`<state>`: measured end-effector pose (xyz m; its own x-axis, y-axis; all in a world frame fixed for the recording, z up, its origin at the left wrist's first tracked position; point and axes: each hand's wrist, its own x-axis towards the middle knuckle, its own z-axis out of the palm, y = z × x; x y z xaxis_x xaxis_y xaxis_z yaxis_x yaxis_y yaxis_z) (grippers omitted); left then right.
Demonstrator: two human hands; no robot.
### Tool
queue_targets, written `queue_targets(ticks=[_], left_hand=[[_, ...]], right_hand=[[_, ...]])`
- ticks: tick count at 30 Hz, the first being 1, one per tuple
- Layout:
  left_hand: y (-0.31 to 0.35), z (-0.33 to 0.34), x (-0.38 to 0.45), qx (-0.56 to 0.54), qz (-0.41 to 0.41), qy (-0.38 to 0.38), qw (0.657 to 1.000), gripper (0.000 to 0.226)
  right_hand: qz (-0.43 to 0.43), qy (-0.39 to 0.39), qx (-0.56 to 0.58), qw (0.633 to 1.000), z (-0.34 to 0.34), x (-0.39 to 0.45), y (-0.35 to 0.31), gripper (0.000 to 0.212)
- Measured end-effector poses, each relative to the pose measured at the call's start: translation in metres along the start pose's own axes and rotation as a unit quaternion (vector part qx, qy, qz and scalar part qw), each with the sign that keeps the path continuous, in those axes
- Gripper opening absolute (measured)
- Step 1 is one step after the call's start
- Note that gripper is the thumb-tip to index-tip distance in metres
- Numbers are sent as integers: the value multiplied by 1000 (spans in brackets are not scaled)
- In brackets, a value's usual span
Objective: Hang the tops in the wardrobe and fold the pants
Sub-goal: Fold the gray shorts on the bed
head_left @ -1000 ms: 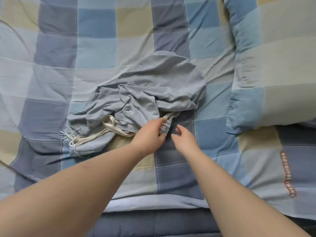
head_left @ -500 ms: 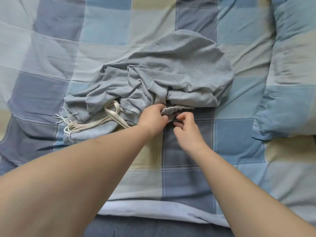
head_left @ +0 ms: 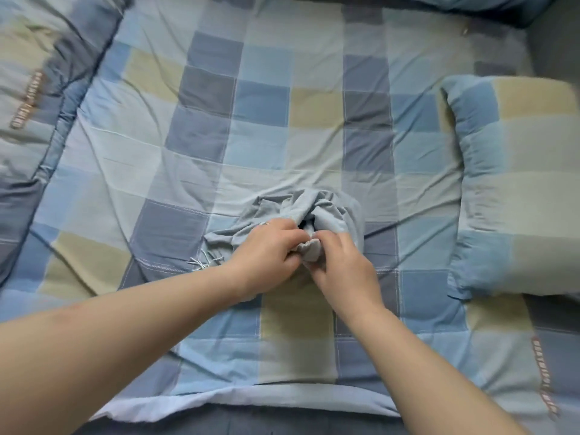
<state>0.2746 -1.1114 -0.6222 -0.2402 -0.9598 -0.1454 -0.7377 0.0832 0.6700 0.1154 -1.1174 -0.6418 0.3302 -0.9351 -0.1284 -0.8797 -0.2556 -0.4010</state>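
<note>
A crumpled pair of grey pants (head_left: 326,211) lies bunched in a small heap near the middle of the bed (head_left: 282,120), on a checked bedspread of blue, grey and pale yellow squares. Both bare arms reach in from the near edge and meet at the near side of the heap. The left hand (head_left: 266,249) has its fingers (head_left: 293,235) curled down over a gathered, puckered edge of the grey cloth, gripping it from the left. The right hand (head_left: 340,265) meets it from the right, its fingers (head_left: 326,241) and thumb curled and pinching the same bunched edge, so the two hands sit almost touching with a small wad of fabric between them. A pale drawstring (head_left: 204,262) with frayed ends trails out from under the heap just left of the left wrist and rests on the bedspread. The rest of the garment rises in folds behind the hands, with a dark hollow showing between two folds just beyond the knuckles. A pillow (head_left: 514,183) in the same checked cloth lies well apart to the right, and a rumpled quilt (head_left: 31,89) of matching fabric is piled along the left edge. A strip of lighter sheet (head_left: 194,406) shows along the near edge of the bed.
</note>
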Motion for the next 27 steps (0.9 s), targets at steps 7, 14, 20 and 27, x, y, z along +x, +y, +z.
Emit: queue_targets(ticks=[7,14,20,27], left_hand=[[-13,-128,-48,90,64,89,990,25],[-34,-263,-67,140,21,184,973,30],[-54,-354,-92,141,-42,167,975,23],[-61,-434,-132,232,-70,134,961,23]], right_hand=[[57,32,-83,994,-58,15,-106,12],[53,63,-119,990,-172,24,-206,20],[78,29,-218,972,-235,15,-250,15],[169,-21,-302,938,-281,-3,-272,20]])
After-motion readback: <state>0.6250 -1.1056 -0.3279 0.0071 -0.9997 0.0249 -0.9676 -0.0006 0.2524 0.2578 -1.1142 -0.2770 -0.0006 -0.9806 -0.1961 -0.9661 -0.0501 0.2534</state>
